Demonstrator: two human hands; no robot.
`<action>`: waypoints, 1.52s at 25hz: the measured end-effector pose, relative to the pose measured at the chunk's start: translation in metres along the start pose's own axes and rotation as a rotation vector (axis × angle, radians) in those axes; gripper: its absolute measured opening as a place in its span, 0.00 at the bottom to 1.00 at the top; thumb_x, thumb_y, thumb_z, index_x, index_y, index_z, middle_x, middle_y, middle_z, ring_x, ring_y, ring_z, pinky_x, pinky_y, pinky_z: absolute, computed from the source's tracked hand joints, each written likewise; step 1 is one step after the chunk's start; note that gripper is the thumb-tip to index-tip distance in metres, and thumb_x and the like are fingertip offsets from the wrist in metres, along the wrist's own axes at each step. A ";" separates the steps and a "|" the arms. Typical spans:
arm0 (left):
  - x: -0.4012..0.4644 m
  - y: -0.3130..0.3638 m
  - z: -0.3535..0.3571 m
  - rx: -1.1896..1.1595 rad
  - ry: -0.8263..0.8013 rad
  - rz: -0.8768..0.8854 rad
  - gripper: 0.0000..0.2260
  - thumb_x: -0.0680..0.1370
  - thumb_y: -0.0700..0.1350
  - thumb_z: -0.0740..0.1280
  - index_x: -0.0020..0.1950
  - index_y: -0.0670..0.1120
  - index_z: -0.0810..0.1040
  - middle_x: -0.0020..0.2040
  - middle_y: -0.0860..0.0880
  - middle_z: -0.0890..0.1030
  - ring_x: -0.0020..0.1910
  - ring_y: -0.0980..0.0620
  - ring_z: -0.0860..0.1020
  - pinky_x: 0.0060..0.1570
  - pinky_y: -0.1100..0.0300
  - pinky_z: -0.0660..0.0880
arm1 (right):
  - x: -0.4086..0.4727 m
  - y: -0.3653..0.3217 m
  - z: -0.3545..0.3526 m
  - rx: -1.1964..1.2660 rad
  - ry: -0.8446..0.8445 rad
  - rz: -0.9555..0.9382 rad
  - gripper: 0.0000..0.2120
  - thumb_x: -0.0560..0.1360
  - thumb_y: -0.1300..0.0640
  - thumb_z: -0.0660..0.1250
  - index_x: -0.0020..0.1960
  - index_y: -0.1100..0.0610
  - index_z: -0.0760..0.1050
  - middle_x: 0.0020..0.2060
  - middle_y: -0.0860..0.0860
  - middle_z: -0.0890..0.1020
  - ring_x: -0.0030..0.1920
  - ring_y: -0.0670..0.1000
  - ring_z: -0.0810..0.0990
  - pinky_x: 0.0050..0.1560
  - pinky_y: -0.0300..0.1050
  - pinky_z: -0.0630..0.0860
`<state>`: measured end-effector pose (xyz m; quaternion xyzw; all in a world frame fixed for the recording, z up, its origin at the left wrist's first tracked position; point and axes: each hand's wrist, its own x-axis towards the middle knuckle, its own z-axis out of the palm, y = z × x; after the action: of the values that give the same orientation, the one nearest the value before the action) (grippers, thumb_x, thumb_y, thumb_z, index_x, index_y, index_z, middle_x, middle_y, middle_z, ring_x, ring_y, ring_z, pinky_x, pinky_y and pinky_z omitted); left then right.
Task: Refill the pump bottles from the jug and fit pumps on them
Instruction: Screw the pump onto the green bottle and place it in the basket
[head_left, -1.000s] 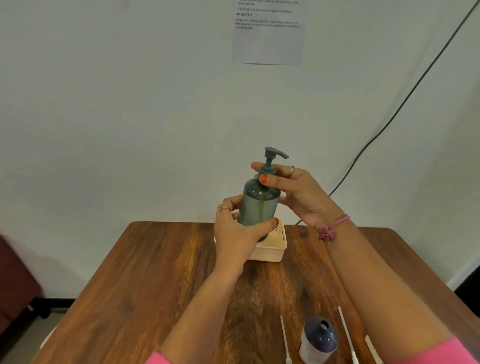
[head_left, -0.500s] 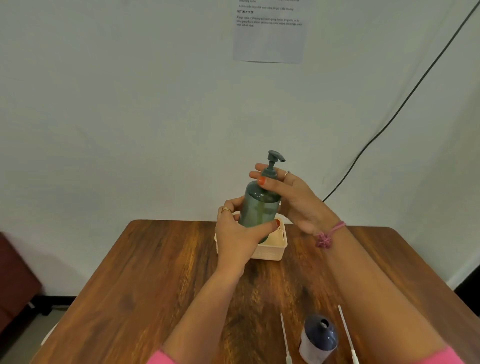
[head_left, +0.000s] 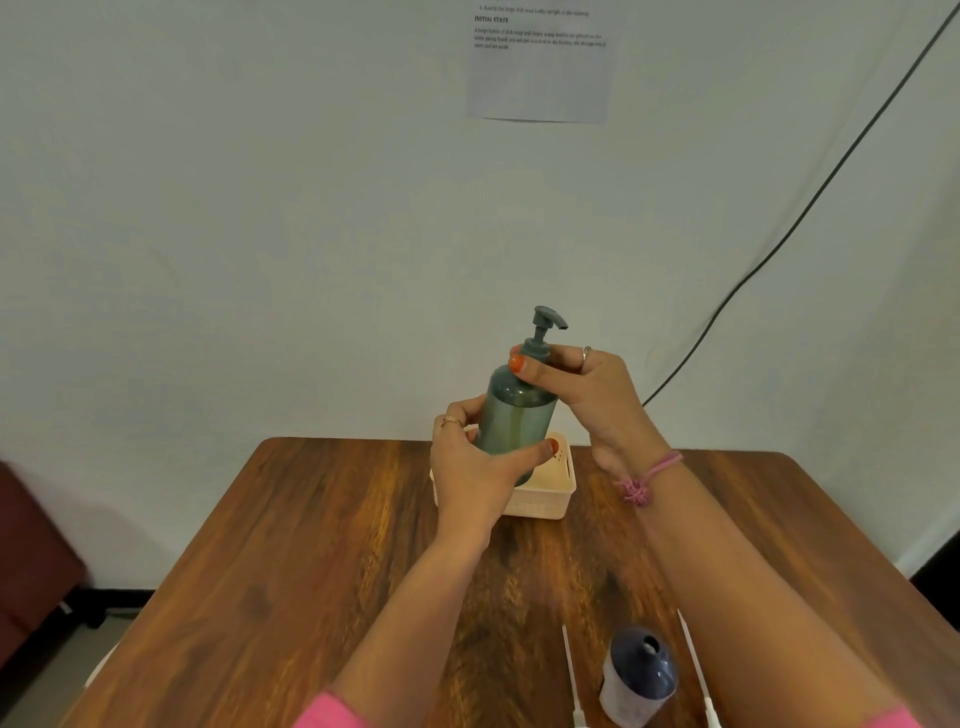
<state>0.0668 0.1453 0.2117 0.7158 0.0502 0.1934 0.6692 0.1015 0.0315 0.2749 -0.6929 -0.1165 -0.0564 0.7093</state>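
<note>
Meanwhile, the pump's spout had swung round from where it pointed a moment before, so the collar was evidently being screwed down. The right hand (head_left: 587, 387) pinched the collar of the pump (head_left: 543, 332) with thumb and fingers, while the left hand (head_left: 478, 467) stayed clamped round the green bottle (head_left: 514, 415), held up, tilted a little, over the cream basket (head_left: 556, 493) at the far side of the surface (head_left: 311, 545). Near the person stood another bottle (head_left: 639, 675), capped dark, with white tubes lying beside it. One pump was nearly seated, I judged; more fitting remained.
</note>
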 end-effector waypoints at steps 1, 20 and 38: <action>0.000 -0.002 0.001 0.000 0.008 0.005 0.33 0.59 0.48 0.82 0.60 0.52 0.71 0.57 0.53 0.74 0.52 0.59 0.74 0.50 0.59 0.79 | -0.001 0.001 0.003 0.003 0.030 -0.004 0.10 0.67 0.58 0.76 0.48 0.58 0.83 0.42 0.50 0.86 0.45 0.44 0.83 0.44 0.33 0.76; 0.023 -0.018 -0.034 -0.107 -0.561 -0.057 0.33 0.64 0.47 0.80 0.66 0.54 0.71 0.63 0.54 0.77 0.65 0.56 0.73 0.64 0.57 0.71 | -0.004 -0.002 0.005 -0.120 -0.056 -0.141 0.14 0.68 0.54 0.74 0.52 0.58 0.83 0.47 0.51 0.85 0.51 0.47 0.83 0.52 0.42 0.79; 0.028 -0.025 -0.023 -0.028 -0.393 -0.021 0.25 0.68 0.42 0.77 0.55 0.61 0.68 0.54 0.65 0.75 0.52 0.70 0.73 0.43 0.78 0.70 | 0.007 0.017 -0.004 -0.138 -0.082 0.003 0.36 0.60 0.43 0.78 0.65 0.50 0.74 0.62 0.47 0.78 0.63 0.47 0.75 0.63 0.53 0.74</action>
<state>0.0889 0.1784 0.1938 0.7298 -0.0764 0.0435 0.6779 0.1128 0.0282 0.2605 -0.7421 -0.1401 -0.0347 0.6545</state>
